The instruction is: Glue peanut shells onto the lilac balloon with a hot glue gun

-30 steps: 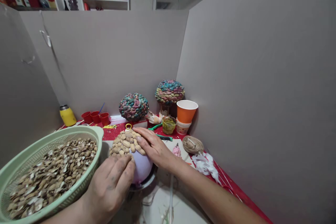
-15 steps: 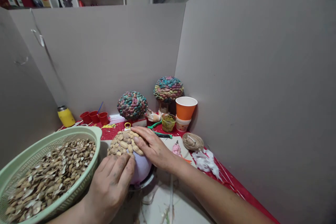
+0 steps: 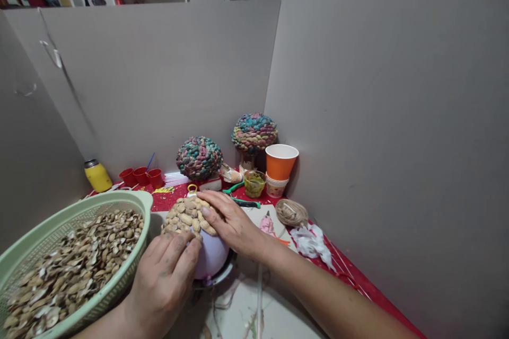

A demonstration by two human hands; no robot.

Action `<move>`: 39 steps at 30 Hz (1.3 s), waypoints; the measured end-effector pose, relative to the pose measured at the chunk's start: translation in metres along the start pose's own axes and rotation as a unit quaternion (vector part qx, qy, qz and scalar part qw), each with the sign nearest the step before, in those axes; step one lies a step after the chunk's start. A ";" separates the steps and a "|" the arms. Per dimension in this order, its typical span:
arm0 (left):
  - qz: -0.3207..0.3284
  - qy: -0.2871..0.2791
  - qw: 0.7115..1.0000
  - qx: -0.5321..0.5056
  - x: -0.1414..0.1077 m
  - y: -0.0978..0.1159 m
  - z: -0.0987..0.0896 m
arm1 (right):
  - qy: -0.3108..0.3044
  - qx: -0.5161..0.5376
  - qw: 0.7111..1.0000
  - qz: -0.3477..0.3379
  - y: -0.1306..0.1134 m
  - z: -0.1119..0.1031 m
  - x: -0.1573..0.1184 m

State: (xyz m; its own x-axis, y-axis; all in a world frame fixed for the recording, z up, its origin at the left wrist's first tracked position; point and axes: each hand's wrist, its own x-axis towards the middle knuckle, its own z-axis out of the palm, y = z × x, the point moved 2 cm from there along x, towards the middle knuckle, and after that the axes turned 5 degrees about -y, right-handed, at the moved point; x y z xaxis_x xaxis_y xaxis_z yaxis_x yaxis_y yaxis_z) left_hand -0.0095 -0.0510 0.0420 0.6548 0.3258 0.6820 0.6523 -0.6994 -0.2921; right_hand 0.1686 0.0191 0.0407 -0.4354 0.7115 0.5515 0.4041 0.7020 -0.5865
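Note:
A pale purple balloon [image 3: 213, 256] sits in a dark round bowl [image 3: 225, 274], its upper part covered with peanut shells [image 3: 185, 217]. My right hand [image 3: 227, 221] lies over the top right of the shell layer, fingers stretched out and steadying against it. At the near side of the balloon, my left hand [image 3: 169, 267] has its fingers pinched together on a peanut shell [image 3: 196, 235] at the lower edge of the layer. The fingers partly hide that shell. To the left stands a green basket [image 3: 146, 202] full of loose peanut shells [image 3: 75, 270].
Behind the balloon are two colourful shell-covered balls [image 3: 199, 158], red cups [image 3: 140, 176], a yellow jar [image 3: 97, 175] and an orange paper cup [image 3: 281, 163]. Twine [image 3: 291, 213] and crumpled white plastic [image 3: 312, 243] lie to the right. Grey panels [image 3: 377, 116] enclose the table.
My left hand has shifted slightly down and left along the edge of the shells, uncovering a shell at its fingertips. The right hand stays on the balloon. The view has shifted slightly.

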 end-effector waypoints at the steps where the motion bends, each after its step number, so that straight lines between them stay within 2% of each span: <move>1: -0.006 -0.002 1.000 -0.005 0.000 -0.001 0.000 | 0.000 0.000 1.000 -0.001 0.000 0.000 0.000; 6: -0.027 -0.027 0.999 -0.036 0.002 -0.004 -0.001 | 0.002 -0.001 1.000 0.000 -0.001 0.000 -0.001; 12: -0.028 -0.008 0.999 -0.045 0.007 -0.004 -0.002 | 0.003 0.000 1.000 0.002 0.000 0.001 0.000; 16: -0.056 -0.008 0.992 -0.111 0.007 -0.006 -0.007 | -0.002 0.001 1.000 0.002 -0.002 -0.001 0.000; 19: -0.102 0.034 0.974 -0.198 0.006 -0.011 -0.013 | -0.004 0.002 1.000 0.003 -0.004 -0.002 0.000; 21: -0.151 0.085 0.957 -0.234 0.003 -0.016 -0.015 | -0.003 0.003 1.000 0.006 -0.003 -0.002 -0.001; 23: -0.207 0.109 0.939 -0.251 0.001 -0.021 -0.011 | -0.004 0.004 1.000 0.008 -0.002 -0.001 -0.001; 27: -0.314 0.059 0.902 -0.290 -0.002 -0.031 0.013 | -0.011 0.005 1.000 0.011 0.001 0.000 -0.002; 30: -0.363 0.012 0.868 -0.338 -0.003 -0.034 0.030 | -0.008 -0.009 1.000 0.012 0.000 -0.005 -0.003; 32: -0.374 0.003 0.855 -0.358 -0.003 -0.033 0.035 | 0.020 -0.036 0.999 -0.013 -0.007 -0.013 -0.006; 35: -0.373 0.013 0.853 -0.365 -0.005 -0.031 0.036 | 0.064 -0.101 0.988 -0.097 -0.030 -0.025 -0.012; 36: -0.372 0.016 0.853 -0.365 -0.006 -0.031 0.035 | 0.060 -0.125 0.982 -0.130 -0.039 -0.027 -0.014; 39: -0.370 0.018 0.857 -0.359 -0.010 -0.029 0.037 | -0.001 -0.203 0.960 -0.192 -0.061 -0.025 -0.020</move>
State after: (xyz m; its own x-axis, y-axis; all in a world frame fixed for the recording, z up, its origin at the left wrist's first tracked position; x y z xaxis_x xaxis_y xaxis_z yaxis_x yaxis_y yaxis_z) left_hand -0.0209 -0.0105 0.0194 0.1435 0.8383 0.5261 0.4715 -0.5253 0.7084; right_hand 0.1729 -0.0367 0.0803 -0.6164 0.3980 0.6795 0.4941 0.8673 -0.0598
